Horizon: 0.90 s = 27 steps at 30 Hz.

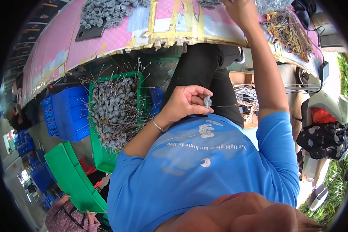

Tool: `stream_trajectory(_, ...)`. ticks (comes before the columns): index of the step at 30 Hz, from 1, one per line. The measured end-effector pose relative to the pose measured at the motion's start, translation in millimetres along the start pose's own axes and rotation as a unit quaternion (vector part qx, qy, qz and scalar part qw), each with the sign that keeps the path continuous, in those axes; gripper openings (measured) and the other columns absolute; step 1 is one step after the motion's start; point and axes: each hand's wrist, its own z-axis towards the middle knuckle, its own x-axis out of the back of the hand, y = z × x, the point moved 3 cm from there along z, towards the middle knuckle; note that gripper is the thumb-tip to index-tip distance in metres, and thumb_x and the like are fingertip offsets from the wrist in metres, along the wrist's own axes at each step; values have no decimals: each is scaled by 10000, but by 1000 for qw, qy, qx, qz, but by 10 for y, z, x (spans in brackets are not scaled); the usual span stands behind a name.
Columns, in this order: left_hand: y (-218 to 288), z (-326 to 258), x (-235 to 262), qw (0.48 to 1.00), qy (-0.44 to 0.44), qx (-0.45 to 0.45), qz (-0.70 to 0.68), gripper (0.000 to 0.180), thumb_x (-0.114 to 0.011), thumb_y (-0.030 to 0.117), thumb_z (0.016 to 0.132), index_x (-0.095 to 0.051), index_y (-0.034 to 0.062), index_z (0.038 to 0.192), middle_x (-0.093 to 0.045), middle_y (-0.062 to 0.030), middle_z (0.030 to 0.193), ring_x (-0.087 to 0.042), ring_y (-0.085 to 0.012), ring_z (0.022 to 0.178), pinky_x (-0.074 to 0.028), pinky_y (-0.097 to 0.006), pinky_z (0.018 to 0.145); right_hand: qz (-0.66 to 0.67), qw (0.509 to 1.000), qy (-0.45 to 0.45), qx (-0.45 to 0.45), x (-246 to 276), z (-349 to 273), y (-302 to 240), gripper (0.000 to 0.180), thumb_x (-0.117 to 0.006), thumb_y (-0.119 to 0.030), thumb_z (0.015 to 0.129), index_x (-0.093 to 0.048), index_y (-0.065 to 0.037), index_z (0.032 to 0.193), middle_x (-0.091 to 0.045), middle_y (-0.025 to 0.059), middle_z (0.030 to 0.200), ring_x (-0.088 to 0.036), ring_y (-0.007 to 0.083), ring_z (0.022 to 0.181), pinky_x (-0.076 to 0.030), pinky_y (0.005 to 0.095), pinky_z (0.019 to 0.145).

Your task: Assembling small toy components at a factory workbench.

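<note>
My left hand is in front of my lap, thumb and fingers pinching a small grey moulded part. A thin wire runs from this part toward the right. Stretched forward over the table, my right hand is at the upper edge of the view, and its fingertips are mostly cut off. Whether it holds anything does not show. Just left of it lies a small heap of grey parts. A larger pile of similar grey parts lies farther left on the table.
The pink, taped table spans the front. A dark phone lies there; bundled wires lie at right. Left of my legs, a green crate holds grey parts with wires. Blue bins and a person holding a green crate are left.
</note>
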Motion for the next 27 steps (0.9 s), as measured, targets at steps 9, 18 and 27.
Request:
stream_trajectory(9,85,84,164,998,35,-46,20,406,-744,-103,770,-598,-79,1148,-687,-115,939,-724,-229,875,-589,-295,779,-141,983,33,114,-326,116,155,117,-644,-144,792,-720,-73,846,-678,170,822,-651,393,728,-535,457,695)
stream_trajectory(18,313,78,257,970,128,-204,19,405,-743,-115,764,-603,-70,1142,-691,-101,955,-707,-184,883,-592,-304,814,-259,960,-52,89,-323,-172,-57,237,-666,-119,781,-714,-79,1009,-652,137,734,-641,382,689,-535,407,667)
stream_trajectory(27,576,-124,184,905,199,-342,156,410,-752,-96,754,-622,-62,1141,-708,-108,960,-702,-151,869,-591,-282,784,444,886,-107,-79,45,-1540,-947,257,-704,15,870,-678,25,1126,-707,53,1023,-650,113,938,-521,255,860)
